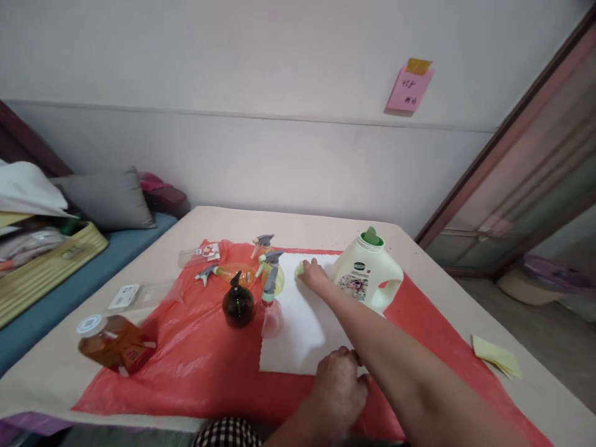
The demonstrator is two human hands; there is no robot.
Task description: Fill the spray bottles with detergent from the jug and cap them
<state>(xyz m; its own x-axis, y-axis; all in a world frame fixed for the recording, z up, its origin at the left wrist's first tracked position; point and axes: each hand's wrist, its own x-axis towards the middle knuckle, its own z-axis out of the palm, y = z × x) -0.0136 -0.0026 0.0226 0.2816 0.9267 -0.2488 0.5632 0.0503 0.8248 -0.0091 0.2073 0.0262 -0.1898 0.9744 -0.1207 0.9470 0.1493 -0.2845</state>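
Observation:
My right hand (313,275) reaches across the white sheet (298,347), its fingers closed on a small pale green round piece (298,270) that looks like a cap. Close to the sheet's front edge is my left hand (342,385), fingers curled in; whatever it may hold is hidden. A cream jug (367,273) with a green spout in its uncapped neck stands right of my right hand. Left of that hand are a pink spray bottle (272,316), a yellow spray bottle (279,282) and a dark pump bottle (238,307).
An orange spray bottle (235,274) lies on the red plastic sheet (200,372), with another orange sprayer (263,243) behind. A bottle of amber liquid (116,344) lies at the left. Clear packets are near the table's left side; yellow notes (496,355) lie on the right.

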